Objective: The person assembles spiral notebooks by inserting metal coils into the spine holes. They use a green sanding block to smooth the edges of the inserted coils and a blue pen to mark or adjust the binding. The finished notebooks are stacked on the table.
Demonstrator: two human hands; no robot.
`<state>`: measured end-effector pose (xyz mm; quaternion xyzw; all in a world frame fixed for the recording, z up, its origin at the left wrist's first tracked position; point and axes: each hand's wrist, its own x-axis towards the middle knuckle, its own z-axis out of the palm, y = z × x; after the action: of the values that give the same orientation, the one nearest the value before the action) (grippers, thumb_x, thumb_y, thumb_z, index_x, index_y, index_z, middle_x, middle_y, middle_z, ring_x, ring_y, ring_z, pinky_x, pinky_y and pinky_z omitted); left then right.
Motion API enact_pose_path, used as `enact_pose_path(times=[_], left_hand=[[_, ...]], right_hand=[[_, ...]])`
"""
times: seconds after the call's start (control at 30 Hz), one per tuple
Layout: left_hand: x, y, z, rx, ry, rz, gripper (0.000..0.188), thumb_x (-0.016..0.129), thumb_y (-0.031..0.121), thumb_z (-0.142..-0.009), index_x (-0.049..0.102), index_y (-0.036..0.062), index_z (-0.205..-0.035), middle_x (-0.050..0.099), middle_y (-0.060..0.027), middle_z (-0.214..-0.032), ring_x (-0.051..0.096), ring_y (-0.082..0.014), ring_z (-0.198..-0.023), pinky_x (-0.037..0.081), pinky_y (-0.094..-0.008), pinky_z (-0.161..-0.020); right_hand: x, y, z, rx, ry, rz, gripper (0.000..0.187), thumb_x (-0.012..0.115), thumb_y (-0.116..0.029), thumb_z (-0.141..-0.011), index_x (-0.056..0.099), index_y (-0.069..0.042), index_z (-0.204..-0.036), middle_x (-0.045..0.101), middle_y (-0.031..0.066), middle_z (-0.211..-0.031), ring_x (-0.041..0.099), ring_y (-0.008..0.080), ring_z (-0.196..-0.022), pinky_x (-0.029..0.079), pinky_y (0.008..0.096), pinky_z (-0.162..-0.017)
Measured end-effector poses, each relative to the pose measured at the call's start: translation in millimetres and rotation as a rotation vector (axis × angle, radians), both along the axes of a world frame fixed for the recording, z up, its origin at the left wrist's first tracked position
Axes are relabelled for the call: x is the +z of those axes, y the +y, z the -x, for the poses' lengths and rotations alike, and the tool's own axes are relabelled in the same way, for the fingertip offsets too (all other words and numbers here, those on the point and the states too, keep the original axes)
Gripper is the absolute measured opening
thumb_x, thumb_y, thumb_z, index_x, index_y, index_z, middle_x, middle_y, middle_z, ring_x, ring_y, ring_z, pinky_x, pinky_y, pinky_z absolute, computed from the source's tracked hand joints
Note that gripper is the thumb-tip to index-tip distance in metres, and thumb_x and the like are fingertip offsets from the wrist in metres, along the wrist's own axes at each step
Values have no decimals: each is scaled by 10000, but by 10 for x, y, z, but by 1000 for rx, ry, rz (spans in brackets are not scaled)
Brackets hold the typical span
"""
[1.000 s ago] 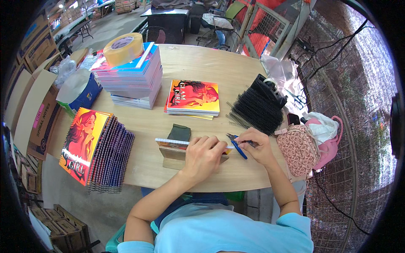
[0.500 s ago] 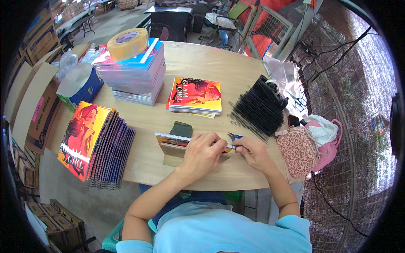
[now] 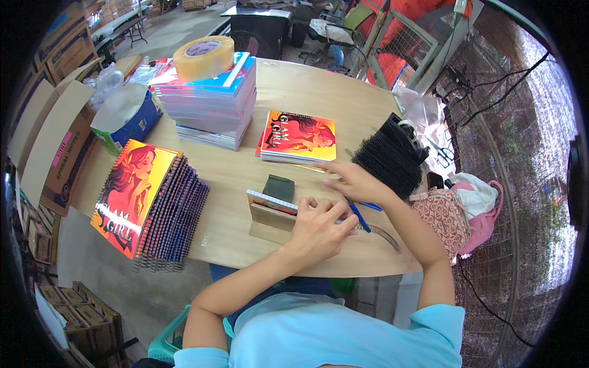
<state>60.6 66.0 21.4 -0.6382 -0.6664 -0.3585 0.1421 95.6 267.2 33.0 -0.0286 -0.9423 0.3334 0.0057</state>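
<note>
While the left hand (image 3: 322,226) grips a notebook (image 3: 273,202), the right hand (image 3: 356,183) hovers.

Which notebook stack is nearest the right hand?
The short stack near mid-table, just beyond the right hand. The tall stack under the tape roll and the coil-bound stack at left both lie farther off.

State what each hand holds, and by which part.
The left hand grips the propped notebook by its right end, beside the protruding coil; whether it pinches the coil too is hidden. The right hand appears empty.
</note>
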Motion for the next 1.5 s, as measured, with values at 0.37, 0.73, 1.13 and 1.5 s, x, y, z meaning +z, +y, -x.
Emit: enact_pose_path(times=[0.37,0.73,1.13,1.5], left_hand=[[-45,22,-48,-3,-45,-90,251,700,355,-757,644,181,-930,600,4,-1074,582,-193,-901,373,-438,-865],[44,-221,232,93,-94,-62,188,748,262,-740,646,164,-864,594,14,-875,583,-193,-807,370,-408,-840],[16,-253,287,30,-215,-40,440,752,228,-746,588,135,-1143,613,-54,-1013,594,-249,-940,382,-400,-885],[-97,-541,602,305,-395,-209,416,861,177,-620,600,84,-930,507,-124,-1105,466,-318,-1061,403,-421,-887]], right_hand=[[-197,-202,388,260,-76,-161,392,620,-315,-873,630,-227,-1255,483,264,-1306,494,413,-1182,398,433,-1022],[317,147,-686,248,4,583,575,549,-453,-858,693,67,-1055,613,208,-1216,604,298,-1075,431,383,-971],[244,2,-515,282,71,658,433,582,-341,-880,699,26,-1078,584,173,-1261,588,282,-1077,444,400,-938],[195,-26,-291,264,76,609,452,532,-396,-914,716,-2,-1039,588,153,-1225,549,263,-1083,409,367,-955]])
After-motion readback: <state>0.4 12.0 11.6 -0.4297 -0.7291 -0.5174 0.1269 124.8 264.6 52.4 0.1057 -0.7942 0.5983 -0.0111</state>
